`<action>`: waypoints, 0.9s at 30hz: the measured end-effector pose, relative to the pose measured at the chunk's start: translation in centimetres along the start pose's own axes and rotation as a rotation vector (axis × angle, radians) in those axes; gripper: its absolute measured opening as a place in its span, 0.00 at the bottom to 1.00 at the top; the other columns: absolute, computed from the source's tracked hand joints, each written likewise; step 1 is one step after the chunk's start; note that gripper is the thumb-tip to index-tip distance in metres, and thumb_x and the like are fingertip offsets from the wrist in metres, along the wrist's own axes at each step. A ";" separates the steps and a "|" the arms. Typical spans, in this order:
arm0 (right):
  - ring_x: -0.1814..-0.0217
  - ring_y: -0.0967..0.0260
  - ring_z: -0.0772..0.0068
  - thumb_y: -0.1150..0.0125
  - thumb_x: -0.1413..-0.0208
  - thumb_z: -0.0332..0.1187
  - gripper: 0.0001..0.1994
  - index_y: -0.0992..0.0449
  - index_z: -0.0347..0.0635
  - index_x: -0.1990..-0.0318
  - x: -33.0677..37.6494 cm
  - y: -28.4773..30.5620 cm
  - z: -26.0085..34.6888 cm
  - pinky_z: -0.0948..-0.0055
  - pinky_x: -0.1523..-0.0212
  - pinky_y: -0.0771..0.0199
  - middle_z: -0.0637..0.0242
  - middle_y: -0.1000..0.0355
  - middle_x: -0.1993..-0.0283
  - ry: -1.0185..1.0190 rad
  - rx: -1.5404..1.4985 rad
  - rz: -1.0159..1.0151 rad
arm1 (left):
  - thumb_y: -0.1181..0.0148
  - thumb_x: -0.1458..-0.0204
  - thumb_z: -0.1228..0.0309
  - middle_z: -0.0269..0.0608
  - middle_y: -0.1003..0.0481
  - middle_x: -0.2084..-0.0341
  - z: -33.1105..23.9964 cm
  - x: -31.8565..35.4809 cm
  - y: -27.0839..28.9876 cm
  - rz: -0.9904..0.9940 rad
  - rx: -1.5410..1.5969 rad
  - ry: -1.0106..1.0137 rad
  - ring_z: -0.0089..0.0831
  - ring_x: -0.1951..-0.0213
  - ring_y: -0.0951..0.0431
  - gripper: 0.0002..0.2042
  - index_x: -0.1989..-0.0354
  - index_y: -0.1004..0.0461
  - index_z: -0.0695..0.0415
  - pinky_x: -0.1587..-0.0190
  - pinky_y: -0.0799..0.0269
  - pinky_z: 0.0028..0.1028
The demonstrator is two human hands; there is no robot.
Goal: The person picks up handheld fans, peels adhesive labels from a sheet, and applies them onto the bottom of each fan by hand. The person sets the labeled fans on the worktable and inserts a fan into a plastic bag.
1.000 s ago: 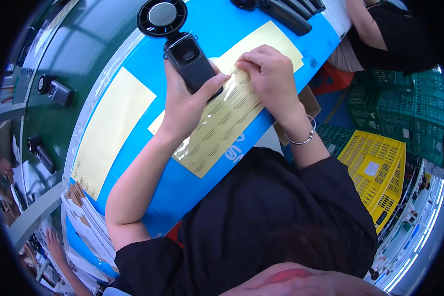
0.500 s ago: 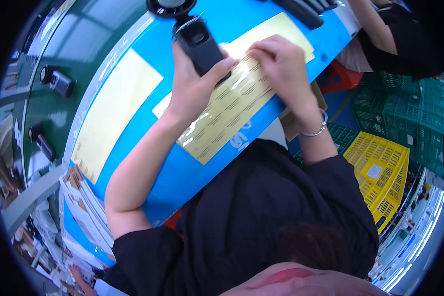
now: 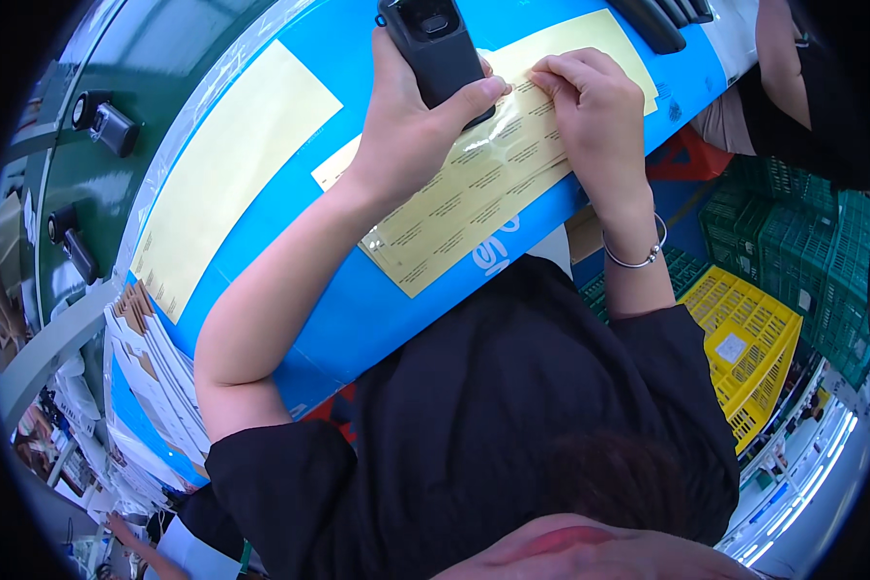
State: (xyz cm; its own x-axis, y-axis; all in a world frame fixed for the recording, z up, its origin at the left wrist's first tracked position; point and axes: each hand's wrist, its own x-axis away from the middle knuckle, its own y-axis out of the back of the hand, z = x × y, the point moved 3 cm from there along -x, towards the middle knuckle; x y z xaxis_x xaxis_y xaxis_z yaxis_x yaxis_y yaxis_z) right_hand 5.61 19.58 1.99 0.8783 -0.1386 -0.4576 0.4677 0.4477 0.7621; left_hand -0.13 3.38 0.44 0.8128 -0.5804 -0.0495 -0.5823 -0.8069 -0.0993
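Note:
My left hand (image 3: 406, 130) is wrapped round the black body of a handheld fan (image 3: 435, 58), held tilted above the table. Its upper end runs out of the picture at the top. Beneath both hands lie yellow label sheets (image 3: 454, 208) with rows of small dark print and a glossy surface. Close to my left thumb, my right hand (image 3: 599, 111) pinches with thumb and forefinger over the sheet. Whatever is between those fingertips is too small to make out. A bracelet (image 3: 638, 259) circles my right wrist.
Another yellow sheet (image 3: 237, 169) lies left on the blue tabletop (image 3: 309, 333). Two similar devices (image 3: 111, 126) rest on a green surface. Folded cardboard (image 3: 150, 358) stands at the left edge. Black cylindrical parts (image 3: 652, 24) lie far right, near another person's arm (image 3: 781, 63). Yellow (image 3: 744, 338) and green crates (image 3: 793, 232) stand at right.
The view has shifted, so the fan and both hands sit higher and further right. The fan's round head has left the picture. My grip looks the same, and the hands stay close together.

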 end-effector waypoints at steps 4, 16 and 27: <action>0.65 0.30 0.59 0.38 0.53 0.26 0.04 0.22 0.35 0.70 0.2 -0.3 0.3 0.66 0.64 0.29 0.59 0.27 0.70 0.006 -0.004 -0.009 | 0.42 0.46 0.74 0.43 0.31 0.62 0.1 0.0 0.2 0.002 -0.041 -0.007 0.34 0.55 0.23 0.21 0.51 0.49 0.57 0.53 0.24 0.31; 0.67 0.30 0.59 0.41 0.49 0.23 0.04 0.25 0.34 0.65 -0.4 0.0 0.2 0.68 0.65 0.28 0.59 0.28 0.68 0.063 0.057 0.048 | 0.36 0.51 0.76 0.38 0.32 0.66 -0.2 -0.4 -0.1 -0.093 -0.067 -0.015 0.25 0.65 0.29 0.23 0.52 0.43 0.62 0.62 0.29 0.25; 0.63 0.32 0.59 0.46 0.46 0.25 0.03 0.29 0.37 0.65 -0.8 -0.1 0.6 0.66 0.60 0.30 0.59 0.31 0.67 0.166 -0.004 0.217 | 0.36 0.50 0.72 0.41 0.31 0.65 0.0 0.5 0.8 -0.037 0.056 -0.037 0.26 0.62 0.25 0.26 0.51 0.50 0.59 0.61 0.26 0.25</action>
State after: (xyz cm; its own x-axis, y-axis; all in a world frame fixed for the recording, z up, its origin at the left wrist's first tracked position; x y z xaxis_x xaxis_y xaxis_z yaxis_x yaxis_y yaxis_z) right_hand 4.93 19.11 2.59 0.9293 0.1074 -0.3533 0.2700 0.4550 0.8486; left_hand -0.21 2.41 0.32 0.8345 -0.5451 -0.0809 -0.5507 -0.8198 -0.1569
